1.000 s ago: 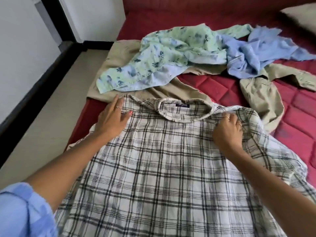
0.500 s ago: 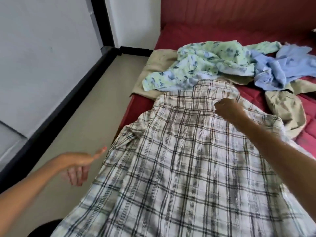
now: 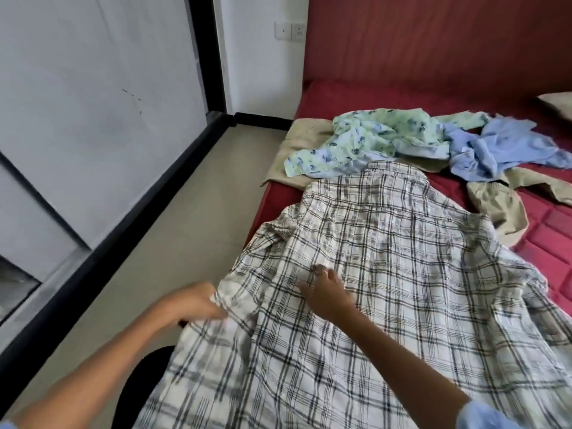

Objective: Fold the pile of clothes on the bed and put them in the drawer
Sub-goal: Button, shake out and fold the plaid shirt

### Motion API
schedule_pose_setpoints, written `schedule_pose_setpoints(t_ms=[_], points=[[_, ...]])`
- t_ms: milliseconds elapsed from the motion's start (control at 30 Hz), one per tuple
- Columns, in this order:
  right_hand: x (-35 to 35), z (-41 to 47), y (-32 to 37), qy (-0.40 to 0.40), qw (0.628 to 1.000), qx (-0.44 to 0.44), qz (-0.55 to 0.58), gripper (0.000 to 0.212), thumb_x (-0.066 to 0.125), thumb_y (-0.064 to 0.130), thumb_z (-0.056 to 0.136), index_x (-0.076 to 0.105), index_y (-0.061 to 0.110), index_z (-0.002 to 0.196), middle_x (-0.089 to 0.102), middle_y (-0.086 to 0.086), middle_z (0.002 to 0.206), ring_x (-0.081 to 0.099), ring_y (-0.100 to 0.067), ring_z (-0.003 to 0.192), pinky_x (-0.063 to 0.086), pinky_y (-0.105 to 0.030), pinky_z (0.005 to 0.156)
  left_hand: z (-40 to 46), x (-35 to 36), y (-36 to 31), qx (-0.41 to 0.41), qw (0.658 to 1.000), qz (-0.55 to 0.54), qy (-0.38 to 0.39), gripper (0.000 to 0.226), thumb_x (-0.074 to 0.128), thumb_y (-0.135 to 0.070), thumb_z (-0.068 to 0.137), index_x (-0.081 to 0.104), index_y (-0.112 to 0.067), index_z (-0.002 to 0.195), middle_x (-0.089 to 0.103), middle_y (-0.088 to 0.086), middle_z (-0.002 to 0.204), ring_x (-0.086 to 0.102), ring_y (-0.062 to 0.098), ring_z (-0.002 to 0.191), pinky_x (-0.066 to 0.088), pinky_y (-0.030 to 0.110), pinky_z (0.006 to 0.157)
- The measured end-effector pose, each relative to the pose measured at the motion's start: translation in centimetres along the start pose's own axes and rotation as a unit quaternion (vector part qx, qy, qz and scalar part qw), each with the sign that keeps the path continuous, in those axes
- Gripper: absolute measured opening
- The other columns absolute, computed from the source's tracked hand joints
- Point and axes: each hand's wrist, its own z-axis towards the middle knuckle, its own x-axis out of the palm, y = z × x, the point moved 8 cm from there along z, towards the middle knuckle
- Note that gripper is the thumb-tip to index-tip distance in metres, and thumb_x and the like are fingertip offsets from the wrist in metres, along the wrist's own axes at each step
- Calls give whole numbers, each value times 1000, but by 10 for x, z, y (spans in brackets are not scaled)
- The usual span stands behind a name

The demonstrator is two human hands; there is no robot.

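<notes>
Fingers (image 3: pixel 216 305) of my left hand (image 3: pixel 192 301) are pinched shut on the left edge of the checked shirt (image 3: pixel 387 289), right where it hangs off the side of the bed (image 3: pixel 551 239). My right hand (image 3: pixel 328 294) lies flat on the shirt just beside it, with its fingers spread apart, pressing the cloth down.

The shirt is spread out on the near part of the bed. Its left side droops over the edge, above the floor (image 3: pixel 173 230). If I tug too hard with my left hand, I think the whole shirt could slide off onto the floor. If my right hand lifts, the cloth could bunch up and the fold would come out crooked.

Far off on the bed lie the flowery green top (image 3: pixel 371 137), the blue shirt (image 3: pixel 501 150) and the tan clothes (image 3: pixel 495 205). They are not folded yet. No drawer shows from here.
</notes>
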Motion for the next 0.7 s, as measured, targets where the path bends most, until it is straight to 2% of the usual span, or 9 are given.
schedule_pose_setpoints(t_ms=[67, 167, 233, 333, 433, 500, 567, 633, 700], points=[[5, -2, -6, 57, 992, 43, 108, 73, 50, 52, 93, 30, 3, 143, 36, -15, 145, 43, -32, 130, 38, -46, 108, -7, -44, 13, -21, 994, 4, -103, 28, 61, -36, 92, 63, -8, 95, 65, 8, 93, 57, 16, 80, 41, 21, 63], [-2, -6, -9, 96, 978, 66, 172, 34, 49, 39, 98, 52, 6, 102, 58, -7, 88, 59, -11, 72, 50, -24, 70, -23, -118, 48, -85, 963, 45, -251, 36, 59, -38, 93, 63, -8, 113, 65, 18, 114, 63, 31, 101, 50, 33, 84], [-5, -7, -9, 97, 982, 64, 149, 39, 47, 38, 100, 54, 0, 107, 59, -9, 93, 58, -15, 80, 49, -26, 70, -41, -159, 68, -123, 933, 52, -335, 32, 61, -41, 89, 64, -13, 103, 65, 18, 111, 63, 36, 101, 52, 42, 87], [-5, -4, -7, 108, 987, 67, 97, 66, 47, 42, 98, 35, -7, 140, 51, -22, 132, 51, -29, 121, 43, -36, 100, -64, -204, 79, -176, 873, 125, -438, 24, 57, -25, 91, 66, -6, 101, 65, 22, 105, 63, 40, 100, 48, 42, 84], [1, 2, -8, 131, 987, 83, 43, 78, 50, 45, 96, 18, -5, 148, 37, -25, 147, 40, -34, 135, 37, -34, 107, -63, -224, 95, -236, 851, 125, -453, 21, 52, -8, 89, 65, 1, 102, 65, 24, 105, 61, 41, 102, 46, 43, 87], [4, 6, -7, 138, 987, 85, 13, 81, 52, 41, 95, 13, -6, 148, 39, -25, 146, 43, -33, 133, 38, -30, 103, -49, -221, 118, -250, 864, -8, -437, 21, 51, -5, 89, 62, 6, 104, 65, 28, 104, 62, 41, 102, 47, 44, 88], [6, 13, -4, 135, 987, 82, -18, 83, 55, 41, 94, 12, -5, 148, 33, -23, 150, 38, -32, 136, 36, -30, 105, -24, -205, 126, -182, 865, -255, -392, 22, 47, -8, 92, 58, 1, 109, 69, 26, 93, 70, 34, 84, 52, 39, 80], [3, 17, 1, 131, 987, 81, -46, 84, 57, 40, 94, 12, -5, 148, 32, -21, 152, 36, -31, 138, 35, -30, 106, 0, -188, 109, -78, 788, -510, -335, 31, 30, -22, 101, 51, -12, 121, 69, 17, 91, 70, 25, 66, 50, 33, 76], [2, 23, 1, 151, 983, 84, -55, 88, 57, 41, 93, 8, -6, 148, 32, -20, 152, 35, -31, 138, 34, -31, 107, 16, -192, 103, -34, 699, -618, -357, 37, 21, -28, 102, 39, -24, 134, 63, 13, 104, 68, 26, 73, 50, 33, 77]])
